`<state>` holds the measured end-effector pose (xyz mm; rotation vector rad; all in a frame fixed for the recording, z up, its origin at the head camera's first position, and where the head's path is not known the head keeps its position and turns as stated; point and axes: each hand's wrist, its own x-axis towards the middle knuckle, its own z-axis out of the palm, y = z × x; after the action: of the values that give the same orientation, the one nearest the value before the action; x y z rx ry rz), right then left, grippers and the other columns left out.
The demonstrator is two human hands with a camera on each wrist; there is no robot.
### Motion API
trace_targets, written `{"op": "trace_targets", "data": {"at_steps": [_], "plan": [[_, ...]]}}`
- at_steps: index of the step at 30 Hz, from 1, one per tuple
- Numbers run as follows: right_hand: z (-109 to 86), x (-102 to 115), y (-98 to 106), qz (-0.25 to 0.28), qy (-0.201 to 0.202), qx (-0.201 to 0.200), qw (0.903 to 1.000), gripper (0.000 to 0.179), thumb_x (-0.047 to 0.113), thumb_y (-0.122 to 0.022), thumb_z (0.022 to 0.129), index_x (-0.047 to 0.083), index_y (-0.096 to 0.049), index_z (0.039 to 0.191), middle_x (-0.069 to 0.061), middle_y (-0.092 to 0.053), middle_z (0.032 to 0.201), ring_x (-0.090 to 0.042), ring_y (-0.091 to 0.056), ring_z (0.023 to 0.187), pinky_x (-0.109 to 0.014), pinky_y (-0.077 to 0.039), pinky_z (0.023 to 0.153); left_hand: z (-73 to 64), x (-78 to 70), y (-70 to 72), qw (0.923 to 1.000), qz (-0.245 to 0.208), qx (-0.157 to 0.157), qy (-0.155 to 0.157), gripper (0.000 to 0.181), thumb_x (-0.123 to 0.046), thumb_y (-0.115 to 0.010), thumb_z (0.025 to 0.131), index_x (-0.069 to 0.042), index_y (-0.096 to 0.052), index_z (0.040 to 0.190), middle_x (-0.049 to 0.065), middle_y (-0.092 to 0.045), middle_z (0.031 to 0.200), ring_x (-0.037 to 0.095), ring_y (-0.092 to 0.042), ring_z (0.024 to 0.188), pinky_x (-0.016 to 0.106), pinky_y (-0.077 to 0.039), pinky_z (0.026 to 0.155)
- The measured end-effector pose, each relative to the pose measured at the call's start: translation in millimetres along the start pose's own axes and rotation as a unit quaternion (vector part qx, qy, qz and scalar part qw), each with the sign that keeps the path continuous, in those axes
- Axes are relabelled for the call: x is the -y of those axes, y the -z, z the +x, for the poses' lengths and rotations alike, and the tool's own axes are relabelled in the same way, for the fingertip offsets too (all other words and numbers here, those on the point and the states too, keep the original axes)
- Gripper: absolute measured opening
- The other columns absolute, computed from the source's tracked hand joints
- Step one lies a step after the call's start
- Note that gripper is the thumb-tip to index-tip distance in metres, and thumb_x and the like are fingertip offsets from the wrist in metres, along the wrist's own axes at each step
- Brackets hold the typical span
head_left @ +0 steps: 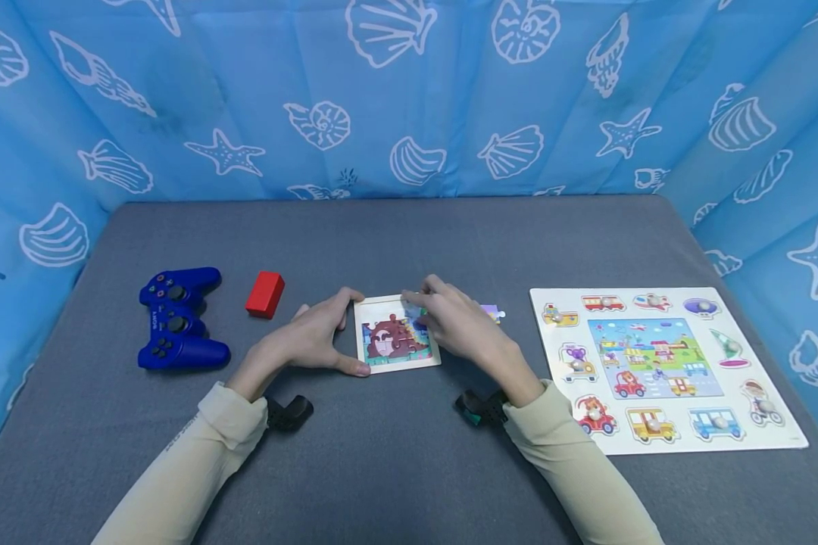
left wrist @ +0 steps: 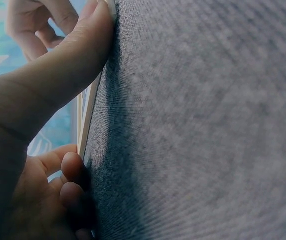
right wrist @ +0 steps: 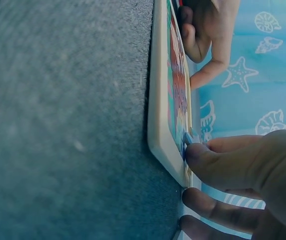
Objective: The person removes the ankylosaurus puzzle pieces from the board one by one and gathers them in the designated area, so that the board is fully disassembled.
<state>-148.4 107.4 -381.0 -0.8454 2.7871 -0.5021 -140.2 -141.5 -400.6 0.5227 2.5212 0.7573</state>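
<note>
Left hand: wide span, thumb to index, across the left side of the wooden jigsaw tray. Thumb at the tray's near left corner, index fingertip on its far edge; gripping the frame, which lies flat. Remaining fingers bent, off to the left of the tray.

Right hand: narrow pinch, thumb against index, on a small bluish jigsaw piece over the right part of the tray. Piece mostly covered by fingertips; can't tell if it's seated. Other fingers sit just off the tray's right edge, close to the tabletop; contact unclear.

Inside the tray: brown bear picture, piece seams visible, pale area toward its far side.

In the way: right hand covers the tray's far right corner and partly hides a loose purple jigsaw piece, right of the tray. Right sleeve cuts across the view of the near left corner of the white knob puzzle board, well right of the tray.

Left of the tray: red block near, blue game controller further out. Everything's on grey cloth; shell-print curtain beyond the tray.
</note>
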Motion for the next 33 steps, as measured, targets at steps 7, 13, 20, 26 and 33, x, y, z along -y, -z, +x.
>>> {"op": "trace_targets", "data": {"at_steps": [7,13,20,26,33], "plan": [[-1.3,-1,-1,0.005,0.007,-0.011,0.9999,0.047,-0.001,-0.063,0.097,0.008,-0.06,0.143,-0.014,-0.061,0.121,-0.021,-0.058,0.091,-0.038,-0.053,0.08,0.4,-0.5,0.1,1.0,0.004,0.002,0.002,0.106,-0.052,-0.092,0.069,-0.014,-0.035,0.149,0.005,-0.053,0.105,0.019,-0.049,0.093,0.036,-0.024,0.077],[-2.7,-2,-1,0.001,0.011,-0.017,0.9998,0.045,0.001,-0.064,0.097,0.009,-0.061,0.142,-0.014,-0.062,0.121,-0.019,-0.057,0.088,-0.035,-0.051,0.074,0.4,-0.7,0.3,1.0,0.003,0.002,0.004,0.105,-0.052,-0.092,0.068,-0.015,-0.036,0.149,0.005,-0.052,0.105,0.019,-0.049,0.092,0.036,-0.024,0.077],[-5.3,-3,0,-0.008,0.016,-0.022,0.9996,0.046,0.003,-0.065,0.097,0.009,-0.061,0.142,-0.013,-0.063,0.121,-0.018,-0.058,0.086,-0.032,-0.049,0.068,0.7,-0.3,0.2,1.0,0.001,0.005,0.004,0.106,-0.052,-0.092,0.069,-0.014,-0.035,0.149,0.005,-0.052,0.104,0.019,-0.049,0.093,0.037,-0.024,0.077],[-9.3,-5,2,-0.012,0.011,-0.029,0.9995,0.046,0.008,-0.068,0.097,0.009,-0.06,0.142,-0.012,-0.063,0.122,-0.021,-0.06,0.09,-0.039,-0.052,0.076,0.4,-0.4,-0.2,1.0,-0.001,0.003,0.002,0.106,-0.052,-0.092,0.068,-0.014,-0.036,0.149,0.006,-0.052,0.104,0.019,-0.049,0.094,0.036,-0.025,0.077],[-15.4,-12,10,-0.004,0.006,-0.03,0.9995,0.046,0.008,-0.069,0.097,0.01,-0.061,0.142,-0.013,-0.063,0.123,-0.023,-0.061,0.093,-0.039,-0.051,0.075,-0.1,-1.7,-0.5,1.0,-0.001,0.0,0.002,0.106,-0.051,-0.093,0.068,-0.014,-0.036,0.149,0.005,-0.053,0.104,0.018,-0.049,0.095,0.036,-0.025,0.077]]}}
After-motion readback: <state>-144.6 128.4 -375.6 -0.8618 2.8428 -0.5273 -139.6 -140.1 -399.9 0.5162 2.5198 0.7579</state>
